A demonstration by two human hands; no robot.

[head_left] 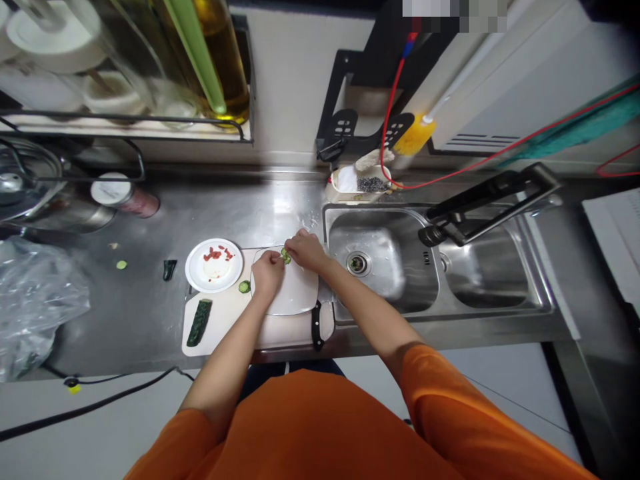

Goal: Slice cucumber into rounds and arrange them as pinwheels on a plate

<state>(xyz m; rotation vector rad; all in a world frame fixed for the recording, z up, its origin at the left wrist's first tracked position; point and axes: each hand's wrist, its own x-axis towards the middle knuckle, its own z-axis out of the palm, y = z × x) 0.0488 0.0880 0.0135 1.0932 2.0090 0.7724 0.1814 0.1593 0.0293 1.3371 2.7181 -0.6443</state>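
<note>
Over a white square plate (pixel 295 293), my left hand (pixel 267 273) and my right hand (pixel 306 251) meet with pinched fingers. Between their fingertips are thin green cucumber slices (pixel 285 256), and both hands grip them. The plate rests on a pale cutting board (pixel 225 307). A cut length of dark green cucumber (pixel 200 323) lies on the board's left part. Another cucumber slice (pixel 245 287) is just left of my left hand. Near the board's right end shows the black handle of a knife (pixel 317 325); its blade is hidden.
A round white plate (pixel 214 285) with small red pieces overlaps the board's back left. Left of it lie a cucumber end (pixel 170 269), a small slice (pixel 121 265) and a plastic bag (pixel 40 300). The sink (pixel 390 267) with its black faucet (pixel 480 207) is on the right.
</note>
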